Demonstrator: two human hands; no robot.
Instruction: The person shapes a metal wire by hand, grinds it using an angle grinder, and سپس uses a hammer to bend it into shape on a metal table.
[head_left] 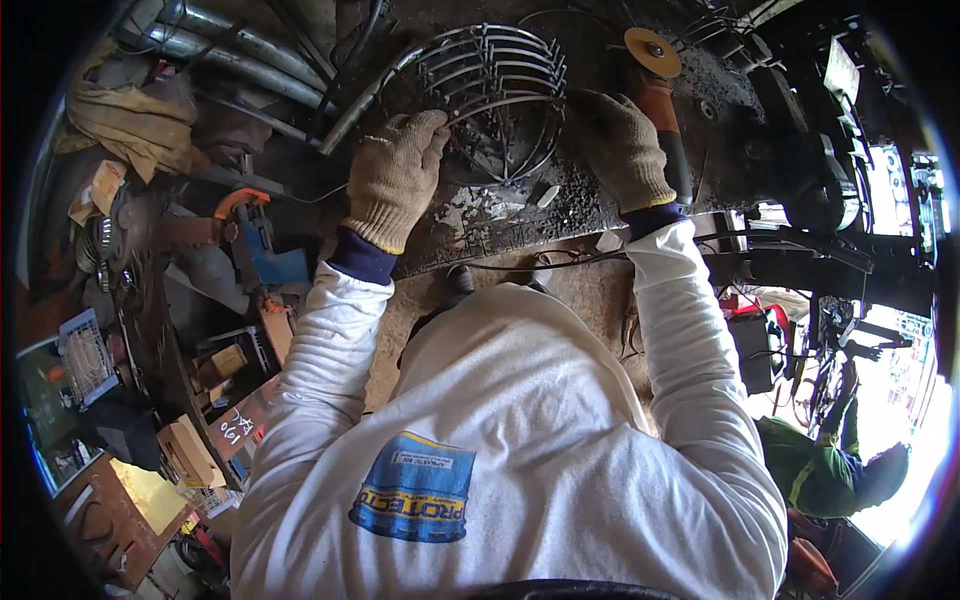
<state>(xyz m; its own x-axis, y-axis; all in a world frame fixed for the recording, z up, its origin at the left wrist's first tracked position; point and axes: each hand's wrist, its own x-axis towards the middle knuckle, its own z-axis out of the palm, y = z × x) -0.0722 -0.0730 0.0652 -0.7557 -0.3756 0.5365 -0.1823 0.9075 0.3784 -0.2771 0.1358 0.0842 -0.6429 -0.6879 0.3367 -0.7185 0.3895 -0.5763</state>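
A round metal wire frame [490, 65] with several curved crossbars lies on the dark workbench [480, 215]. Across its near part runs a curved metal rod [510, 101]. My left hand [398, 175], in a beige knit glove, is closed at the rod's left end, thumb and fingers pinched together. On the other side my right hand [625, 145], gloved the same way, has its fingers curled at the rod's right end; those fingertips lie in shadow. Just beyond my right hand rests an angle grinder [660, 110] with a tan disc [652, 52].
Metal pipes [240, 50] lie at the far left. A blue clamp-like tool [265, 250] with an orange part sits left of my left forearm. Dark grit and a small pale piece [548, 196] are on the bench. At the lower right is another person [835, 465] in green.
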